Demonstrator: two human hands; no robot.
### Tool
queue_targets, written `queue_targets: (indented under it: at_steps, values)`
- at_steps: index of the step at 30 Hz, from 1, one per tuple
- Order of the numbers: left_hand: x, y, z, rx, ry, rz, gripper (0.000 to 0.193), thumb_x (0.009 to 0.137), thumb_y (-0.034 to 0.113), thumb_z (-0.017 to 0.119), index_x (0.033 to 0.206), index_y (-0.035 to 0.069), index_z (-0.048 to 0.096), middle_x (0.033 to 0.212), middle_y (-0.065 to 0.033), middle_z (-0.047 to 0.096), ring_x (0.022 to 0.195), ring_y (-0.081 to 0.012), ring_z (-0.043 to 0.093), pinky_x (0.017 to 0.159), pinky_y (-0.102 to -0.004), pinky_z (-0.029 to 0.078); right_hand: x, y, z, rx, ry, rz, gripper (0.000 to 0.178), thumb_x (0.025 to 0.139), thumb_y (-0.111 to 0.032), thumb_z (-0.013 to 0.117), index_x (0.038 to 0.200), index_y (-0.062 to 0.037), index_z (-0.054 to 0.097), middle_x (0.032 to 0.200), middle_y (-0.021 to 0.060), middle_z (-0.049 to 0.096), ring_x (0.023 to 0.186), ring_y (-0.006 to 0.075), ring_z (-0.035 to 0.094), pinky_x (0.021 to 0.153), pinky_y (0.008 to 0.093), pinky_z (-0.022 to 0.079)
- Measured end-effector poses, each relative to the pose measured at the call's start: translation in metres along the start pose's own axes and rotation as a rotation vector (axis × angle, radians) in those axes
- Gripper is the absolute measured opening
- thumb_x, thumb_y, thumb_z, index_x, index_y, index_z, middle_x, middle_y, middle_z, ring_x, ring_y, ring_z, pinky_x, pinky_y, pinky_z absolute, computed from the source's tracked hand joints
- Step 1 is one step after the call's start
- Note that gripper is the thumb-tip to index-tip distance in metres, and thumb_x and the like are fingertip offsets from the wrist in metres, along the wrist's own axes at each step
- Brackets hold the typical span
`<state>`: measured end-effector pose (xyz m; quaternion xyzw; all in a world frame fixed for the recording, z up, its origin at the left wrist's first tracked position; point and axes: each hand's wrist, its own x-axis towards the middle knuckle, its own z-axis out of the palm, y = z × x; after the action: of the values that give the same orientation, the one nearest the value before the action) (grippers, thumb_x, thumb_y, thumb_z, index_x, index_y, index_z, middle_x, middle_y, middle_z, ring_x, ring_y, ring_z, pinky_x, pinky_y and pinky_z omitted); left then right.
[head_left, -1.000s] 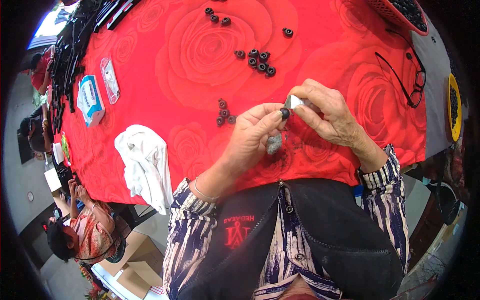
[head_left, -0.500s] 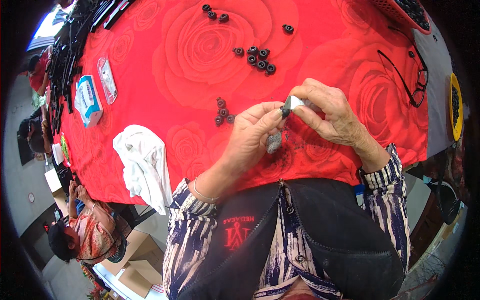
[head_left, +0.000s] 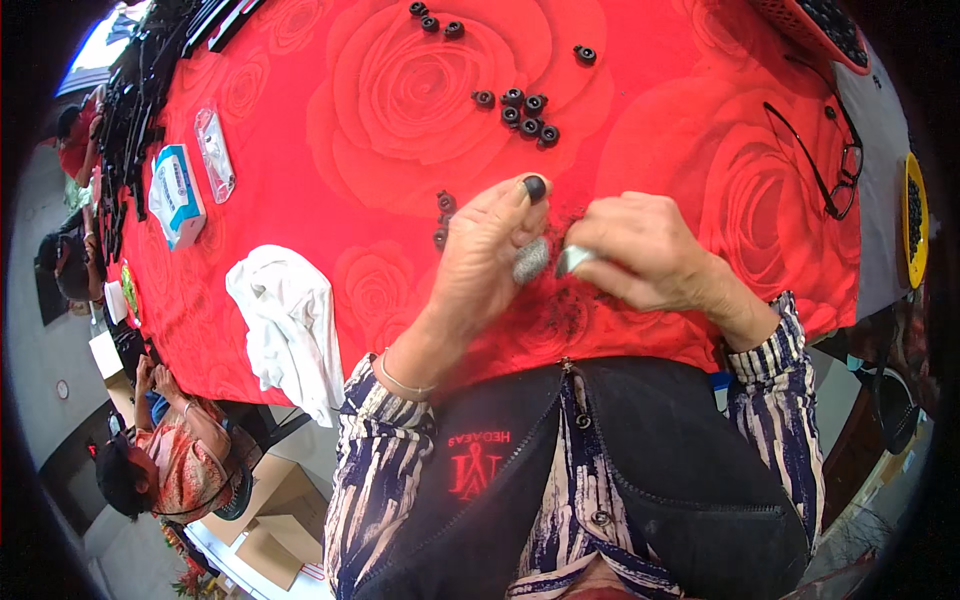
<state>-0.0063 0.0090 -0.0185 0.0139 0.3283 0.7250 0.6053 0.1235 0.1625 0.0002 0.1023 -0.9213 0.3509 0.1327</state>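
A table (head_left: pixel 650 70) spread with a red rose-print cloth (head_left: pixel 385 230), scattered with small black round pieces (head_left: pixel 531 127).
I see the pieces in loose groups near the middle and farther off; dark crumbs (head_left: pixel 572 312) fleck the cloth close to the person working. On that person's left lie a crumpled white garment-like cloth (head_left: pixel 288 320), a blue-and-white packet (head_left: pixel 176 200), a clear packet (head_left: pixel 214 155) and a heap of black strips (head_left: pixel 125 130); on the right, black-framed eyeglasses (head_left: pixel 836 212) with arms unfolded and, farther off, a red basket (head_left: pixel 806 38).

Open tablecloth (head_left: pixel 385 225) between white cloth (head_left: pixel 285 320) and left hand (head_left: pixel 485 245), black knobs (head_left: pixel 511 115) blocking ahead, eyeglasses (head_left: pixel 839 184) at right
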Motion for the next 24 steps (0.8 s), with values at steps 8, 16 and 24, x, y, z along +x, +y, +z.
queue_targets:
  at_steps: [8,16,24]
  values:
    - [-0.007,-0.013,0.014,0.078,0.051,0.042,0.02,0.087,0.012,0.057,0.102,-0.001,0.059,0.074,0.0029,0.053,0.062,-0.003,0.04,0.053,-0.0167,0.035,0.0,0.004,-0.003,0.3,0.318,0.222,0.021,0.076,-0.005,0.063,0.095,0.0007,0.055,0.07,0.0103,0.05,0.059,0.0221,0.051,0.052,0.0312,0.041]
    - [-0.007,-0.018,0.018,0.107,0.077,0.014,0.02,0.087,0.011,0.057,0.103,-0.001,0.059,0.075,0.0026,0.054,0.065,-0.0033,0.045,0.057,-0.0172,0.037,-0.001,0.006,0.0,0.226,0.267,0.23,0.02,0.077,-0.008,0.061,0.094,0.0002,0.055,0.072,0.011,0.052,0.061,0.0246,0.054,0.053,0.0328,0.043]
    - [-0.006,-0.017,0.018,0.142,0.094,0.029,0.02,0.086,0.01,0.058,0.103,-0.001,0.059,0.079,0.0013,0.057,0.067,-0.0039,0.046,0.06,-0.0175,0.039,-0.001,0.005,-0.002,0.221,0.248,0.252,0.019,0.077,-0.009,0.061,0.093,-0.0004,0.056,0.073,0.0107,0.052,0.061,0.0244,0.055,0.053,0.0325,0.043]
